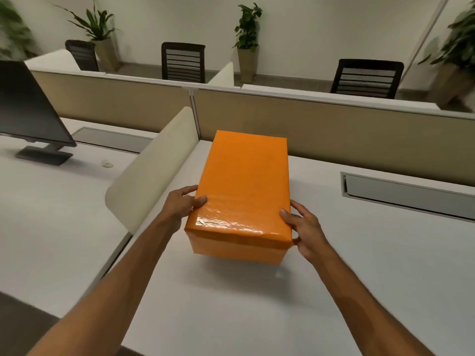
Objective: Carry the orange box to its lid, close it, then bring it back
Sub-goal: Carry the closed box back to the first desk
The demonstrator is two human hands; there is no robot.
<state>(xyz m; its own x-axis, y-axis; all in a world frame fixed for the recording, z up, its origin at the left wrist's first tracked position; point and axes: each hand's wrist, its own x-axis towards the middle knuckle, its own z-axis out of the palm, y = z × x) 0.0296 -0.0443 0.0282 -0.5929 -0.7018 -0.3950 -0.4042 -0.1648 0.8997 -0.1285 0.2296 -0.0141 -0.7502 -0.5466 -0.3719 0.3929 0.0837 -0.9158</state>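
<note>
The orange box [244,186] is in the middle of the view with its glossy orange lid on top, closed. It is over the white desk [231,304]; a shadow lies under its near end, and I cannot tell whether it touches the desk. My left hand [183,204] grips the box's near left side, thumb on the lid. On the near right corner my right hand [305,232] holds it, thumb on the lid's edge and fingers down the side.
A cream divider panel [154,168] stands just left of the box. A beige partition wall [334,140] runs behind it. A monitor [28,109] stands on the left desk. A cable tray slot [408,194] is at the right. Chairs and potted plants stand beyond.
</note>
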